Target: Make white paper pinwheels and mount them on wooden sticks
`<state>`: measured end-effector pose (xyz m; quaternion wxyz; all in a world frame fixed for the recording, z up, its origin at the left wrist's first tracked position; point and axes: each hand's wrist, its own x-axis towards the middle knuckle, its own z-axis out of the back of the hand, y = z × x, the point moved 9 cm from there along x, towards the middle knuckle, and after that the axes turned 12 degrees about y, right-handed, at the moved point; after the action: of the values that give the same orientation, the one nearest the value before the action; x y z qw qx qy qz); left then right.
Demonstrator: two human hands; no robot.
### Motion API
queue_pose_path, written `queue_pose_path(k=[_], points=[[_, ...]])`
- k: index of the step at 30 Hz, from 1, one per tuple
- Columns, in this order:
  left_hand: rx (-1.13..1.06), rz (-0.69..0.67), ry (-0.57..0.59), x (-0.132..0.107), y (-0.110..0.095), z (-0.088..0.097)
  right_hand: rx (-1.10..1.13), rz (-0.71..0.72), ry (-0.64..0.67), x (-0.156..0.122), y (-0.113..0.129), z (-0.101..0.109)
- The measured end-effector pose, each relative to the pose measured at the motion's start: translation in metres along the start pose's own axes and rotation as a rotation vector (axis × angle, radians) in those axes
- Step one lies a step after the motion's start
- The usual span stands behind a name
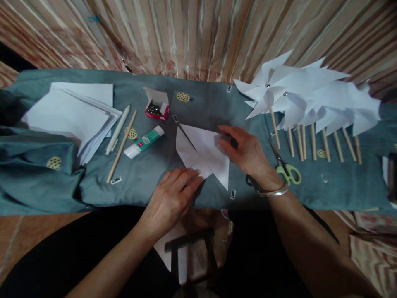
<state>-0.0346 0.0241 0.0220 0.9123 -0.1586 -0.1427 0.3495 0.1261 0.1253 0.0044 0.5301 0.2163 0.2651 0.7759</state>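
A white paper square point(203, 145) with slits cut in from its corners lies in front of me. One slit at the far left gapes, showing dark cloth. My left hand point(176, 194) has its fingers closed on the near left part of the paper, where a corner is hidden under the fingertips. At the right edge, my right hand point(243, 151) rests with thumb and forefinger apart, touching the sheet near its far right corner. Scissors with green handles point(288, 173) lie just right of my right wrist, which wears a silver bangle point(274, 192).
Left are stacked paper sheets point(71, 111), a white pen point(118, 129), a wooden stick point(122, 147), a glue stick point(144, 142) and an opened red box of metal fasteners point(156, 109). Several paper pinwheels on sticks point(310, 97) lie far right. A pleated curtain point(186, 37) hangs behind the cloth-covered table point(211, 93).
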Motion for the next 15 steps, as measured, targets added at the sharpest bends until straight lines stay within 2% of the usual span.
queue_pose_path(k=[3, 6, 11, 13, 15], points=[[0.041, 0.014, -0.015, -0.002, 0.007, 0.006, 0.190, -0.136, -0.048, -0.003, -0.022, 0.009], [0.091, 0.046, -0.032, -0.002, 0.018, 0.011, 0.296, -0.208, -0.046, -0.008, -0.036, 0.013], [0.142, 0.101, -0.048, 0.002, 0.033, 0.020, 0.313, -0.321, 0.112, -0.029, -0.050, 0.012], [0.138, 0.099, -0.086, 0.004, 0.029, 0.025, 0.343, -0.365, 0.182, -0.041, -0.054, 0.008], [0.107, 0.068, -0.120, 0.007, 0.016, 0.026, 0.378, -0.392, 0.199, -0.052, -0.055, 0.006]])
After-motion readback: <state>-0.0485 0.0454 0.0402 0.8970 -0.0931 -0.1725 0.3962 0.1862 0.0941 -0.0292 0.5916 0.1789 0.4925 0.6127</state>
